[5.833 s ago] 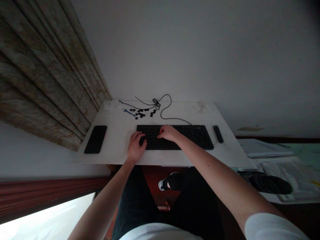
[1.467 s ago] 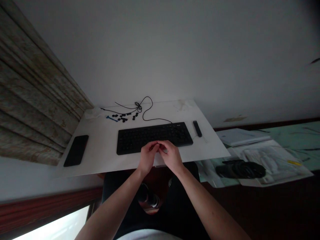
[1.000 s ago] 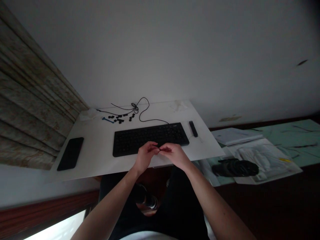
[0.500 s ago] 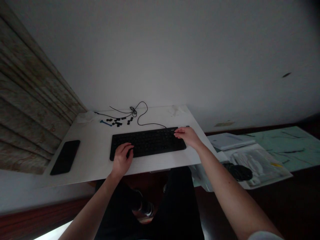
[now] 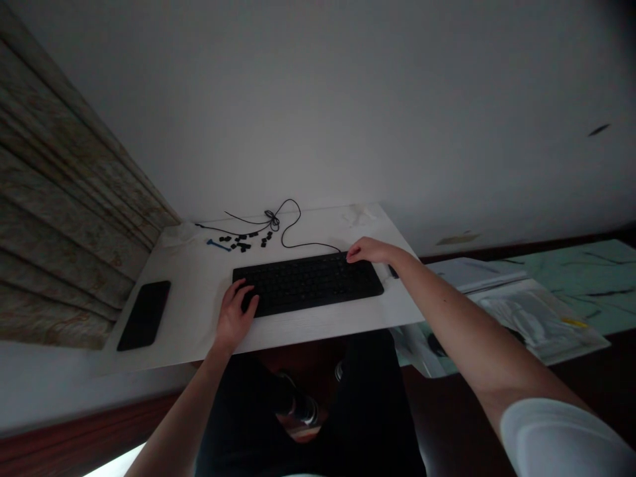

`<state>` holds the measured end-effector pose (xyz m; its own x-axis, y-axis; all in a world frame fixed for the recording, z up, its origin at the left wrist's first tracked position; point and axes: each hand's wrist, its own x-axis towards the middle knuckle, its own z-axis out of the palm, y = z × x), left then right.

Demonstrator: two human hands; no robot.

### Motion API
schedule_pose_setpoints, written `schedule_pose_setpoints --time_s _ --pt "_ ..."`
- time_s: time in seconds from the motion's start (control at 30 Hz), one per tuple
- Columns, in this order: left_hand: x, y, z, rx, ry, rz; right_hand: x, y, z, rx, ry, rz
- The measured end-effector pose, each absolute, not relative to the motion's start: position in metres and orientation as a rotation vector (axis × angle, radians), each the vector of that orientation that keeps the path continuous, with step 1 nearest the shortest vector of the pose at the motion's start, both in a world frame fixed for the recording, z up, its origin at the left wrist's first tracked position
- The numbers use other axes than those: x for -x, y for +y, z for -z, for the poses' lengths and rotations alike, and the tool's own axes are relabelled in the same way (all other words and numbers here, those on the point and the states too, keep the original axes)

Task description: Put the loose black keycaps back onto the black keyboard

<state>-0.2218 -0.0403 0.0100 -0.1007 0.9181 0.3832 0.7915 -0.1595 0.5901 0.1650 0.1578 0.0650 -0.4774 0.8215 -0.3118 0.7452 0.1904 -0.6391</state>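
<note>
A black keyboard (image 5: 308, 285) lies slightly skewed on the white desk. My left hand (image 5: 234, 317) rests at its left end, thumb and fingers apart, fingertips on the left edge. At the upper right of the keyboard, my right hand (image 5: 366, 250) is closed in a pinch over the keys. Whatever sits between those fingertips is hidden. Behind the keyboard are several loose small black keycaps (image 5: 243, 246) and a slim blue tool (image 5: 218, 245).
A black cable (image 5: 285, 232) with a tied bundle runs behind the keyboard. A black phone (image 5: 144, 315) lies at the desk's left. My right forearm covers most of a dark oblong object (image 5: 393, 271). Papers and plastic wrapping (image 5: 521, 318) lie on a lower surface at right.
My hands were together in front of the keyboard, fingers around a small dark piece, then parted. The left went to the keyboard's left end, the right to its upper right. The view also shifted.
</note>
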Motion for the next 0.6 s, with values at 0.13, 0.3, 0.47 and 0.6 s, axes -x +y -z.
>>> schedule_pose_setpoints --time_s 0.13,0.3,0.47,0.6 --pt "0.2231 -0.0399 -0.0107 -1.96 1.91 -1.096 -0.1652 0.1595 -0.064 1.568 -2.324 -1.207" --pt "0.2225 -0.0397 -0.0123 -1.942 1.909 -1.09 -0.1644 0.1609 -0.0608 1.569 -2.319 -1.207" --pt "0.2216 -0.0408 -0.0132 -1.941 1.919 -1.09 -0.1628 0.1637 -0.0594 1.576 -2.341 -1.189" --pt "0.2216 -0.0411 -0.0132 -1.948 1.907 -1.09 -0.1623 0.1657 -0.0599 1.575 -2.328 -1.241"
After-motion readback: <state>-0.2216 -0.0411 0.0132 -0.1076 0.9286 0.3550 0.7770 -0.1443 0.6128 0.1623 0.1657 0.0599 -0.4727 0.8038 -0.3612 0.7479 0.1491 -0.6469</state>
